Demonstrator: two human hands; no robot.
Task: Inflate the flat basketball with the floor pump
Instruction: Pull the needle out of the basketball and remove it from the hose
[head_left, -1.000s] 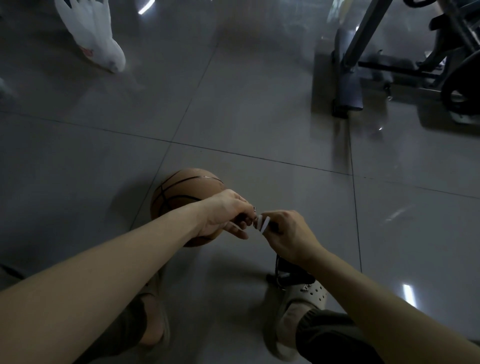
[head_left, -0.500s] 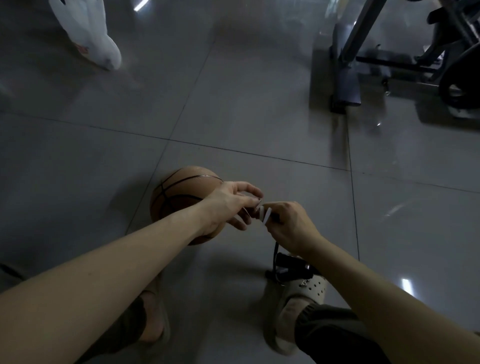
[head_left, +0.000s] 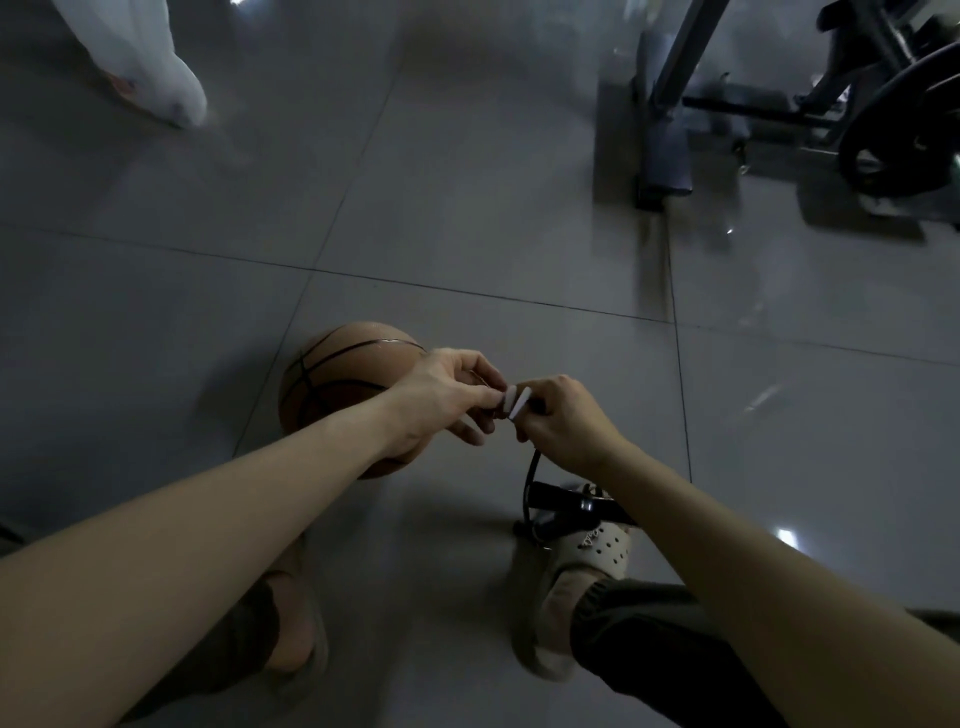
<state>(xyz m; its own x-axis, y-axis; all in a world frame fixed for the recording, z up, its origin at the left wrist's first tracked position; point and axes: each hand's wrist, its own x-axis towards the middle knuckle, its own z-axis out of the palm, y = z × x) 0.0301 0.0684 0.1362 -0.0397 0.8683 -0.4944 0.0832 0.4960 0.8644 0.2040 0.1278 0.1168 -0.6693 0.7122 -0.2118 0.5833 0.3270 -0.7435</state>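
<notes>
Head view: a brown, pebbled ball with black seams lies on the floor near its lower middle, partly hidden behind the left hand. That hand's grip pinches two small white tabs at the end of a thin black hose, while the right hand, just beside it, has its grip curled round the hose end. The hose curves down to the black pump, which sits by a pale perforated clog and is partly covered by the right forearm. The floor is glossy grey tile with thin dark joints, with a white bag at its top left corner and a dark metal machine at the top right.
</notes>
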